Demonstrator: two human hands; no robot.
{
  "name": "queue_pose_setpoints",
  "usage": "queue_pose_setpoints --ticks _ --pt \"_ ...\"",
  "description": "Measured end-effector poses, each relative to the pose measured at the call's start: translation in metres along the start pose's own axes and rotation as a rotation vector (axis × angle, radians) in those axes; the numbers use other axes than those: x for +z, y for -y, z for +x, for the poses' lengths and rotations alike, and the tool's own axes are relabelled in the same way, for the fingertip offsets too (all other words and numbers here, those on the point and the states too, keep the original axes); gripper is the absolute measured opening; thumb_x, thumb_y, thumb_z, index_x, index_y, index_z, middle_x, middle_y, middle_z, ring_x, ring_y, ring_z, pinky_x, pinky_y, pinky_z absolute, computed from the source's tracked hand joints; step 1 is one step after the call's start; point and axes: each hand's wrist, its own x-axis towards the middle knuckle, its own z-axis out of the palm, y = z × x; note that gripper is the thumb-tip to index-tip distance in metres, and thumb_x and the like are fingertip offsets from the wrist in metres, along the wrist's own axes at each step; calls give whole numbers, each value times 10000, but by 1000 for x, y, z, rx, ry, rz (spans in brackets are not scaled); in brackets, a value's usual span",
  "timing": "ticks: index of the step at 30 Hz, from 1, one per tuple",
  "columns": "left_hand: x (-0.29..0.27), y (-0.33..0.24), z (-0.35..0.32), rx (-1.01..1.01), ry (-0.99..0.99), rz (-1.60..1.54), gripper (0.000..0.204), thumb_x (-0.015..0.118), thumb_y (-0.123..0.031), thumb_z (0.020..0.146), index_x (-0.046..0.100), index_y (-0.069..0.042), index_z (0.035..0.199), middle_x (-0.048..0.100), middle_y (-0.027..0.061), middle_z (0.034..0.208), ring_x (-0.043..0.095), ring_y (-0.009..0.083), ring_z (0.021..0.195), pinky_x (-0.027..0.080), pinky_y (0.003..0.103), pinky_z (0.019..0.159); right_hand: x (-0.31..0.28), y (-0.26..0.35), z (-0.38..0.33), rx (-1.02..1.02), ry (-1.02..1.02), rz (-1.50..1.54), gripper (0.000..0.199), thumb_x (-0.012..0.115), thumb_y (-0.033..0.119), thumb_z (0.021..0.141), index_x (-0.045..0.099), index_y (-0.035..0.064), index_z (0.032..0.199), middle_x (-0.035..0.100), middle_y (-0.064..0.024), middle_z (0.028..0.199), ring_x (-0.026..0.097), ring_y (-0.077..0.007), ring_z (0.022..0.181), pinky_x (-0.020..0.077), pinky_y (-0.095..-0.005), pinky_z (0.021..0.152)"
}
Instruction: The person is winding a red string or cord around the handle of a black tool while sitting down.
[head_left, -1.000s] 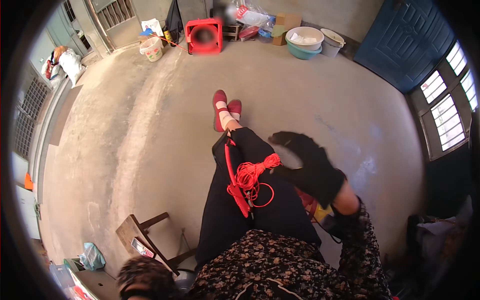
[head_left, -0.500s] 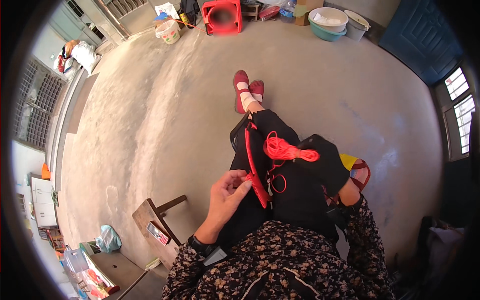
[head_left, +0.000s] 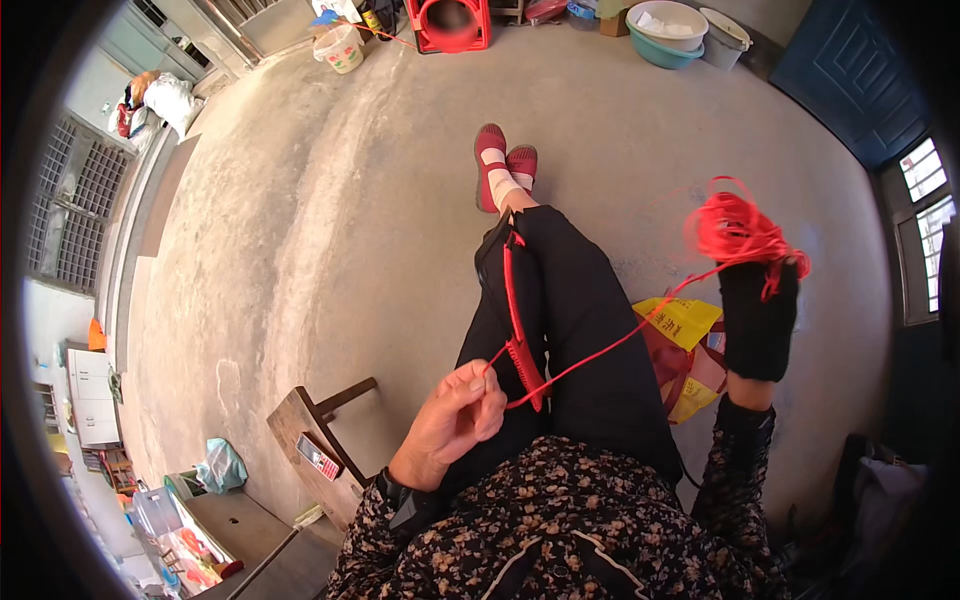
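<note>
Since half a second ago the right hand point(head_left: 757, 318), in a black glove, has swung out from the lap to the person's right and lifted a loose bundle of red cord point(head_left: 738, 232) with it, drawing one strand taut. That suggests cord is being paid out for the next stretch of work. A flat red woven band point(head_left: 518, 330) lies along the black trousers point(head_left: 585, 340). The bare left hand point(head_left: 452, 420) pinches the strand's near end between closed fingertips, just beside the band's lower end.

Red cord point(head_left: 600, 340) – thin fibre; floor point(head_left: 330, 230) – rough matt concrete.
</note>
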Motion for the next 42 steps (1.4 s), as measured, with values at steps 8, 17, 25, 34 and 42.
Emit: queue_pose_setpoints --ticks 8,17,25,34,42 --pt "3 -34 -6 272 340 130 260 551 -181 937 546 -6 1130 596 192 1039 605 212 797 505 275 611 -48 -66 76 325 -475 737 148 536 160 950 596 37 1006 631 -67 908 606 -182 798 477 -306 756" --pt "-11 -25 69 323 -128 597 374 586 -80 904 520 -18 1267 584 45 1152 565 124 1017 486 288 863 83 -22 23 -22 561 -303 328 742 140 767 641 44 1064 673 -75 913 633 -143 830 507 -301 762" --pt "-30 -20 85 217 -69 516 390 630 -118 906 533 -39 1276 629 25 1103 598 97 924 489 246 804 140 8 -15 112 873 33 255 604 110 871 641 49 1116 661 -162 996 658 -249 887 511 -326 772" --pt "27 -76 29 579 -344 208 370 617 -219 879 488 -51 1182 630 118 1037 621 218 916 529 311 718 127 46 4 -354 529 -375 472 650 116 764 547 69 1222 607 -174 1092 578 -317 1060 463 -379 888" --pt "65 -123 -120 546 612 291 209 600 -202 898 496 -23 864 605 150 579 612 217 494 513 274 449 151 75 -20 -923 790 -391 430 648 186 747 591 71 1158 626 -144 1030 591 -309 1014 402 -430 969"
